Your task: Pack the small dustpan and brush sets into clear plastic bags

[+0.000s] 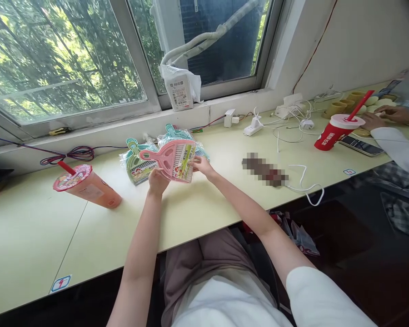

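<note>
A pink mini dustpan and brush set (167, 159) with a printed label is held up above the table between both hands. My left hand (157, 181) grips its lower left edge near the handle; the fingers are partly hidden behind the pan. At the right end, my right hand (202, 165) has its fingers closed on the edge by the brush bristles. Behind it lie a green dustpan set (138, 169) in clear wrapping and a blue-green dustpan set (177, 132), partly covered by the pink one.
An orange drink cup (97, 188) stands left on the yellowish table (122, 240). Right are a blurred-out object (265, 170), a white cable (305, 175), a power strip (253, 126), a red cup (330, 132) and a phone (363, 145). Another person's hands (371, 120) are at far right.
</note>
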The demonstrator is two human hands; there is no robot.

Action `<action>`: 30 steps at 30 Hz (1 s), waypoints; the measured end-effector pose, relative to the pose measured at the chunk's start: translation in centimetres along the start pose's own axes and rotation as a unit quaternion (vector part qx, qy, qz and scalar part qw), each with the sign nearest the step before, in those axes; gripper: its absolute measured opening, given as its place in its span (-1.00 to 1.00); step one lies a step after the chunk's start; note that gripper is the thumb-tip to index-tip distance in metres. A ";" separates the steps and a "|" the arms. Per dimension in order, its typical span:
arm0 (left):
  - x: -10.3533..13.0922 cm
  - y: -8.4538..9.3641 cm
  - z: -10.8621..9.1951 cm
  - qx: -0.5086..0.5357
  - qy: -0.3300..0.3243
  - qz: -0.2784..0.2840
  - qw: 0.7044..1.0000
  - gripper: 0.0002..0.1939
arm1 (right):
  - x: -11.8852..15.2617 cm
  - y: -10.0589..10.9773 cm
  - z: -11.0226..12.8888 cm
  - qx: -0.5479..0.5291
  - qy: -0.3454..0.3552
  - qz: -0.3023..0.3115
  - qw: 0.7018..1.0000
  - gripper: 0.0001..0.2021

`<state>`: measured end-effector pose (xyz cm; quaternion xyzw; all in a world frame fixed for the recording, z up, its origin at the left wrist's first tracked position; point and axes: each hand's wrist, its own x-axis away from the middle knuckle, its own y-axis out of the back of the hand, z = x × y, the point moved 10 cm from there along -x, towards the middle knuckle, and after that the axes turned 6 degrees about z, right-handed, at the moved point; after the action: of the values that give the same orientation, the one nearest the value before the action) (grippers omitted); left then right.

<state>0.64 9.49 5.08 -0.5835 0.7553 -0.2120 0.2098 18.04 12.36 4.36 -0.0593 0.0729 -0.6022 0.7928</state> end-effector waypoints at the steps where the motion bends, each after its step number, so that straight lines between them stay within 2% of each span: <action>1: -0.1 0.2 0.4 -0.025 0.027 -0.001 0.999 -0.79 | 0.0 0.4 0.1 -0.010 0.002 -0.007 1.000 -0.69; 3: -0.3 0.6 1.3 -0.075 0.079 0.000 0.994 -0.86 | -0.1 1.6 0.4 -0.018 0.011 -0.039 0.999 -0.71; 5: -0.4 1.0 1.3 -0.130 0.098 -0.003 0.987 -0.86 | -0.1 2.9 0.7 -0.024 0.024 -0.074 0.997 -0.72; 9: -0.6 2.0 -0.6 -0.214 0.050 -0.037 0.975 -0.67 | -0.1 4.1 1.6 -0.059 0.055 -0.087 0.993 -0.69; 16: -0.2 3.2 -4.0 -0.201 -0.080 -0.122 0.969 -0.69 | 0.2 2.5 2.9 -0.121 0.072 -0.024 0.990 -0.62; 23: 0.2 3.8 -5.0 -0.202 -0.134 -0.185 0.952 -0.74 | 0.3 1.0 2.3 -0.157 0.062 -0.004 0.986 -0.58; 26: 0.9 5.9 -5.9 -0.218 -0.164 -0.264 0.925 -0.82 | 0.2 1.2 1.9 -0.145 0.052 -0.007 0.988 -0.62; 30: 4.0 11.1 -7.5 -0.171 -0.200 -0.431 0.863 -0.88 | 0.0 2.8 2.0 -0.155 0.049 -0.035 0.986 -0.67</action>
<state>-13.32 8.66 4.73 -0.9073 0.3952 -0.0273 0.1408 21.05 13.13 5.78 -0.1542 0.2019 -0.6129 0.7481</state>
